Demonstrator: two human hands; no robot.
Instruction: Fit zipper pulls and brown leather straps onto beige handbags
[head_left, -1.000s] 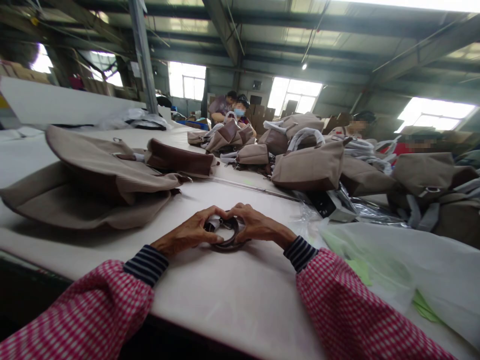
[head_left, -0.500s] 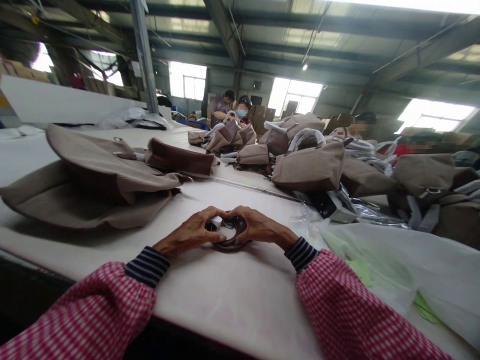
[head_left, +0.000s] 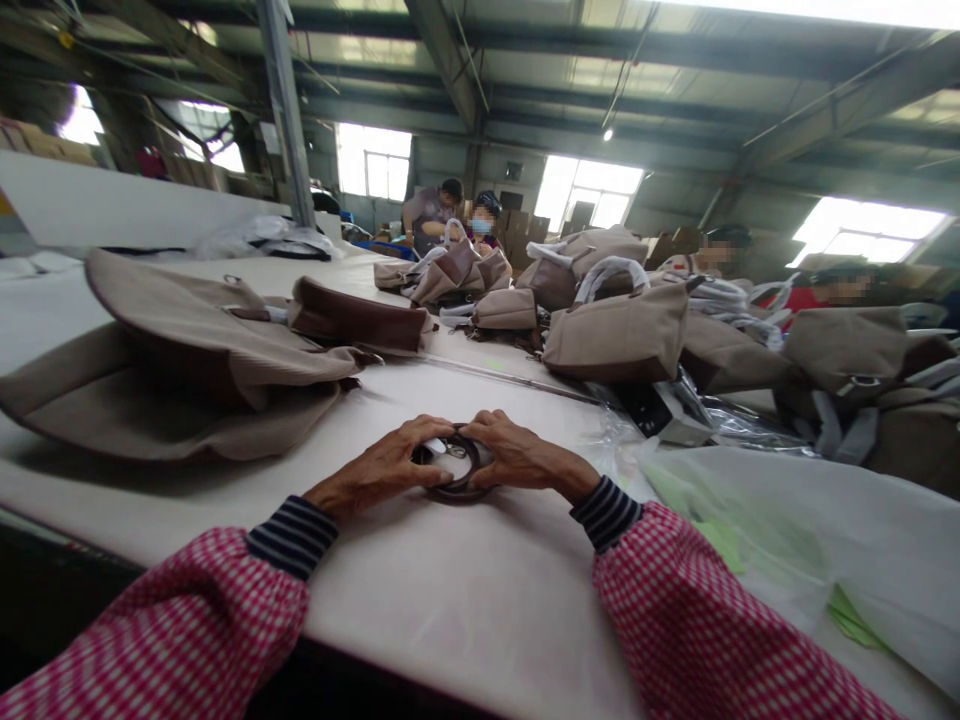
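A coiled dark brown strap (head_left: 461, 492) forms a ring on the white table in front of me. My left hand (head_left: 390, 462) grips its left side, thumb on the near part and fingers over the far part. On the right side my right hand (head_left: 517, 455) holds the coil the same way, with the fingertips of both hands close together at the far edge. Inside the ring a bit of white wrapping (head_left: 436, 446) and a small metal piece (head_left: 455, 452) show. The hands hide parts of the coil.
A large beige bag (head_left: 187, 360) lies open-sided at the left, a brown-bottomed bag (head_left: 360, 315) behind it. Several beige bags (head_left: 615, 335) are heaped at the back right. White translucent sheeting (head_left: 787, 530) covers the right. Other people (head_left: 433, 215) stand at the far end.
The fingers of my right hand have shifted slightly at the far side of the coil. The coil stays in place. A person at the back has moved a little left.
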